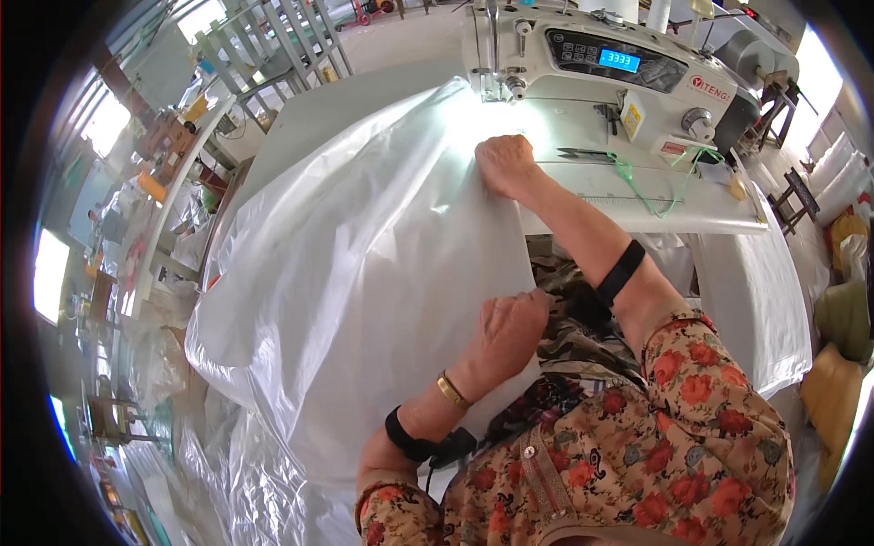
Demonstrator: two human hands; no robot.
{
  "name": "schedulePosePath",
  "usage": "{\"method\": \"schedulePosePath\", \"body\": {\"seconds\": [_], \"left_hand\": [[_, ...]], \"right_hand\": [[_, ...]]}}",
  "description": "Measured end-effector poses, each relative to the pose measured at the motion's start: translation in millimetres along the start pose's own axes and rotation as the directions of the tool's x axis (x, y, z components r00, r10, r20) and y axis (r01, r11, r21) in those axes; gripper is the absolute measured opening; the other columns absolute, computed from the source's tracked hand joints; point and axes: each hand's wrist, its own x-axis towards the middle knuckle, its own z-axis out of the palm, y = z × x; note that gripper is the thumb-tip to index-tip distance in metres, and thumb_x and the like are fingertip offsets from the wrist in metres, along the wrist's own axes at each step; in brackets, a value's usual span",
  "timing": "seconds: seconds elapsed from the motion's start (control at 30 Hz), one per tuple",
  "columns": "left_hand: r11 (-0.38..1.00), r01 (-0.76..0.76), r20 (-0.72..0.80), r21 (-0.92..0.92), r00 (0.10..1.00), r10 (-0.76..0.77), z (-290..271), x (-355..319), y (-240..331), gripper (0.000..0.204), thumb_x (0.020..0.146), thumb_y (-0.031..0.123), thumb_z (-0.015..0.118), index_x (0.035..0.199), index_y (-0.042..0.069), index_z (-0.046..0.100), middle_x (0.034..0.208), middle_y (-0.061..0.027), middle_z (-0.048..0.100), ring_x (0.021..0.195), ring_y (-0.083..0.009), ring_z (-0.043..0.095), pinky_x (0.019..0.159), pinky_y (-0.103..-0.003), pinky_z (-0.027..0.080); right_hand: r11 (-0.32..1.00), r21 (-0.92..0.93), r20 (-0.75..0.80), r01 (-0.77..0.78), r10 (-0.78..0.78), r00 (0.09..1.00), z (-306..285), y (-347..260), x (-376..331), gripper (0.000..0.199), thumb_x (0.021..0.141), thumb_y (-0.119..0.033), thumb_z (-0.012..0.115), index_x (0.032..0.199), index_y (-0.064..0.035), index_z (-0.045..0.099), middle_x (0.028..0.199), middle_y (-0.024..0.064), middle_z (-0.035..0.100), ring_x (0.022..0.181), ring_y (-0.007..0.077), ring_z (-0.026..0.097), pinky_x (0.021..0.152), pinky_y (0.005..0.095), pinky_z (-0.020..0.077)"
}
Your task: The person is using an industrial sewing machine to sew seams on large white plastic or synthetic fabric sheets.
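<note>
A large white plastic-like sheet (391, 300) spreads over the sewing machine's table and hangs down toward my lap. My right hand (507, 164) is closed on the sheet's right edge, just in front of the lit needle area. Nearer my body, my left hand (512, 332) is closed on the same edge, lower down. The light-coloured sewing machine (583, 68) stands at the far side with its lamp on. Glare hides the sheet's far end near the presser foot. A pair of thread snips (587, 154) lies right of my right hand.
Green cord (642, 196) lies loose on the machine bed, beside a ruler strip (628, 202). More white sheeting (751, 291) hangs at the right. A grey metal rack (264, 55) stands at the far left. Crumpled clear plastic (246, 473) lies at the lower left.
</note>
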Motion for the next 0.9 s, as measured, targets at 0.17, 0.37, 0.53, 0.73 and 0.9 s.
{"method": "schedulePosePath", "body": {"seconds": [0.17,0.37,0.53,0.73,0.9], "left_hand": [[0.996,-0.017,-0.215,0.084,0.976,0.035,8,22,-13,0.004,0.076,0.002,0.054,0.08,0.003,0.052,0.067,-0.0161,0.061,0.067,-0.038,0.063,0.062,-0.046,0.046],[0.985,0.163,-0.129,0.06,0.98,-0.155,5,23,-5,0.004,0.078,0.003,0.054,0.081,0.003,0.052,0.07,-0.0162,0.061,0.072,-0.0385,0.062,0.066,-0.047,0.043],[0.99,0.133,-0.267,-0.035,0.954,-0.138,25,20,0,0.006,0.082,0.008,0.055,0.086,0.004,0.052,0.075,-0.0142,0.062,0.077,-0.0369,0.061,0.07,-0.046,0.042],[0.986,0.148,-0.222,-0.082,0.961,-0.163,32,23,-6,0.008,0.083,0.008,0.054,0.089,0.003,0.053,0.078,-0.0141,0.063,0.079,-0.0371,0.062,0.069,-0.047,0.042],[0.979,0.2,-0.151,-0.035,0.968,-0.203,21,37,-20,0.008,0.082,0.008,0.055,0.088,0.002,0.054,0.074,-0.0155,0.063,0.076,-0.0394,0.062,0.068,-0.05,0.042]], "right_hand": [[0.994,0.066,-0.125,-0.085,0.093,0.988,24,14,33,0.014,0.074,-0.006,0.064,0.087,-0.0066,0.07,0.089,0.0132,0.071,0.083,0.0279,0.07,0.065,0.0381,0.0542],[0.961,0.207,-0.084,-0.186,0.206,0.975,4,5,10,0.012,0.074,-0.003,0.061,0.084,-0.0049,0.069,0.087,0.0154,0.071,0.084,0.0272,0.07,0.066,0.0364,0.0545],[0.969,0.195,-0.088,-0.154,0.174,0.981,12,-2,-41,0.013,0.072,-0.003,0.062,0.083,-0.0039,0.068,0.086,0.0157,0.07,0.083,0.0284,0.07,0.068,0.0359,0.0541],[0.995,0.102,-0.099,0.022,-0.012,0.995,4,-7,-62,0.012,0.073,-0.004,0.062,0.084,-0.0042,0.066,0.082,0.015,0.069,0.083,0.0294,0.069,0.08,0.0412,0.0488],[0.985,0.169,-0.125,0.029,-0.007,0.992,13,2,-35,0.006,0.074,-0.004,0.06,0.077,-0.0052,0.066,0.081,0.0144,0.068,0.083,0.0299,0.068,0.08,0.0433,0.0459]]}}
